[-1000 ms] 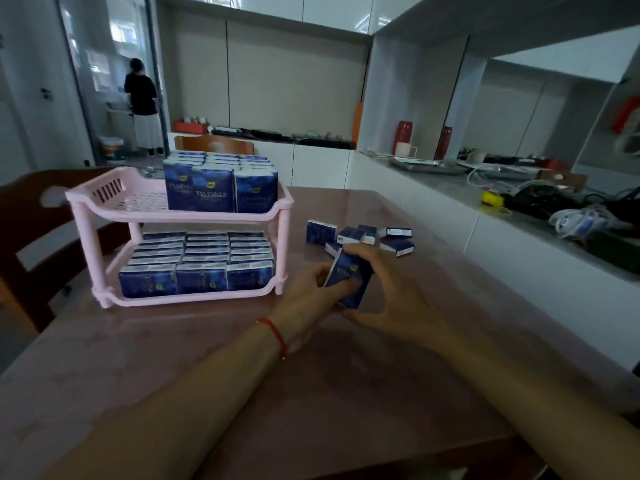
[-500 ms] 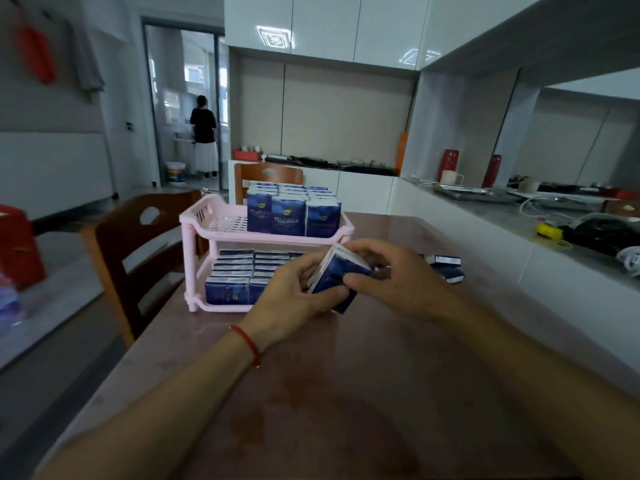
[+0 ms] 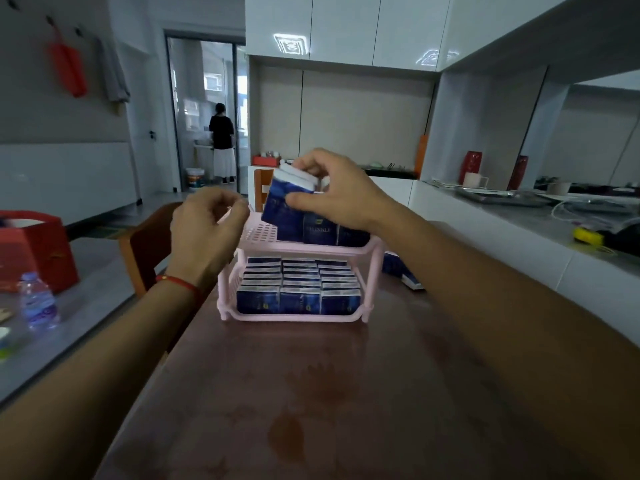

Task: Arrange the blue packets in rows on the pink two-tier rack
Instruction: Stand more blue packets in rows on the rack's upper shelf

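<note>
Room: glossy white wall cabinets; beige back panel; grey floor; wooden chair; open doorway with a person standing beyond; white side worktop.

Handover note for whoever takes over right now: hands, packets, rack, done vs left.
Right hand pinches a small stack of blue packets, tilted, above the top tier of the pink rack.
Left hand loosely curled beside the rack's left end, holds nothing.
Done: lower tier filled in three rows; top tier has a front row of upright packets.
Left: set the held stack on the top tier, then fetch the loose packets on the table right of the rack.
</note>
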The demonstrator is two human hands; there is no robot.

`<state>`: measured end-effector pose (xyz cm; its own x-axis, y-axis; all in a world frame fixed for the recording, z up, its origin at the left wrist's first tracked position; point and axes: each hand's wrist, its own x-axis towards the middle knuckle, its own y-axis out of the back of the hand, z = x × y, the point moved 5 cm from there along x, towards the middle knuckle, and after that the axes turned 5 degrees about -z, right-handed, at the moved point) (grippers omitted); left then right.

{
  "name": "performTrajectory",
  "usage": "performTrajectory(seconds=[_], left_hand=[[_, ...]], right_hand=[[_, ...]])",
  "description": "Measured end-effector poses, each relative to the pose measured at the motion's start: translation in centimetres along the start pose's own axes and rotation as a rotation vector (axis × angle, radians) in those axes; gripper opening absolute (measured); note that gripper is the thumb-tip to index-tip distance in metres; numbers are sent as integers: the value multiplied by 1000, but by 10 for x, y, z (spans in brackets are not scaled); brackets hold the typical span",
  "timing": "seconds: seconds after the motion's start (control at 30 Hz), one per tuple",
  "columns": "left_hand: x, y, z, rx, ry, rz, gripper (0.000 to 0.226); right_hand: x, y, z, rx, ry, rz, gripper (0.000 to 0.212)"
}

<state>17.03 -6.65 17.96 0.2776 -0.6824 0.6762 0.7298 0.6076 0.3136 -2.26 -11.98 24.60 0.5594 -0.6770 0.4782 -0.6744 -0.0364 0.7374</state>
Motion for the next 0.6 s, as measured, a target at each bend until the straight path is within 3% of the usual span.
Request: performTrajectory(seconds=[0.2,0.33,0.47,0.6], left_hand=[[13,-23,7,280,5,-291,47],[22,-40,14,393,-13,-471,63],[36,-56,15,428,37,-567,60],[47,-66,11,422,81,-614,50]], right_hand=[[46,-28,30,-223,-85,-200,50],[49,-31,46,-354,-117,-245,48],[50,-27,44,-623,-105,-223,54],[41,-12,39,-564,-106,-213,60]])
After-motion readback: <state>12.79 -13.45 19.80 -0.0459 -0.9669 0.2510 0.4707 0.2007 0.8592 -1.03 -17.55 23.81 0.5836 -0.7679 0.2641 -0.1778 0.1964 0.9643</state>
